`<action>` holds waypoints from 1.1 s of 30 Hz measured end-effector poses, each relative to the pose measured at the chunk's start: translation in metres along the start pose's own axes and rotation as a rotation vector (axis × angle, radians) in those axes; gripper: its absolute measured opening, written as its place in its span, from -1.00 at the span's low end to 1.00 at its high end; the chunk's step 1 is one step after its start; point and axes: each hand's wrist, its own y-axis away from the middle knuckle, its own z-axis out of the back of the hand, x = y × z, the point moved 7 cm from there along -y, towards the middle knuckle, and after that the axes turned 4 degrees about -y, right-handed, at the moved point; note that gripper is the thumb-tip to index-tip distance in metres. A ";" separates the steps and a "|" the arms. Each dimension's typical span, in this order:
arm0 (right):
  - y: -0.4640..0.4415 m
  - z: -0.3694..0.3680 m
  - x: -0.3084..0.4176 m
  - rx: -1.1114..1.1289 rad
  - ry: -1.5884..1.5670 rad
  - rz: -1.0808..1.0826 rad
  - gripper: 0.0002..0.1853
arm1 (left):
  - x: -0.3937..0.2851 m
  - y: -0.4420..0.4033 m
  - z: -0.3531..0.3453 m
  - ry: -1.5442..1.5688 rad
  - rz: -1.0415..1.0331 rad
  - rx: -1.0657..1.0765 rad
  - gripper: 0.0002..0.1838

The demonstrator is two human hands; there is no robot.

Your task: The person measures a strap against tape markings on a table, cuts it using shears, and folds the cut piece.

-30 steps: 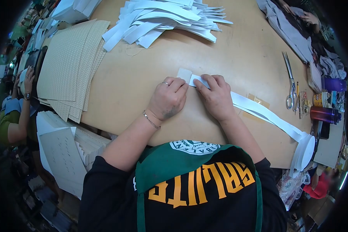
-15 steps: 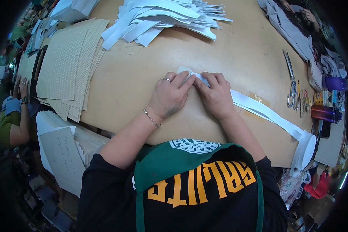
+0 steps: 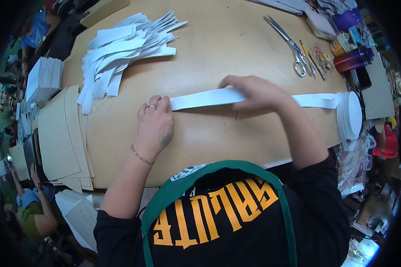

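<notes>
A long white strip stretches across the table to a white roll at the right edge. My left hand, wearing a ring and a bracelet, is closed on the strip's left end. Over the strip's middle is my right hand, blurred by motion, its thumb and fingers on either side of the strip; whether it grips the strip is unclear. The strip shows again to the right of this hand, running to the roll.
A pile of white strips lies at the upper left, above woven-patterned sheets. Scissors, a pencil and a purple tumbler are at the upper right. Co-workers are at the left.
My hands have moved apart, the left one leftward with the strip's end, the right one along the strip. The strip now lies straighter between them. The whole view has turned and shifted.
</notes>
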 end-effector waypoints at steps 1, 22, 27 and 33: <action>0.010 0.012 -0.013 -0.029 -0.063 0.041 -0.45 | -0.001 0.000 -0.001 -0.006 -0.007 0.007 -0.75; 0.080 0.051 -0.110 -0.630 0.369 -0.313 -0.67 | -0.015 0.000 -0.010 0.021 -0.201 0.266 -0.70; 0.039 -0.061 0.014 -0.533 0.460 -0.029 -0.57 | -0.016 0.003 -0.012 -0.027 -0.176 0.252 -0.69; 0.030 -0.096 0.025 -0.688 0.388 0.000 -0.35 | -0.018 0.004 -0.004 -0.049 -0.163 0.220 -0.70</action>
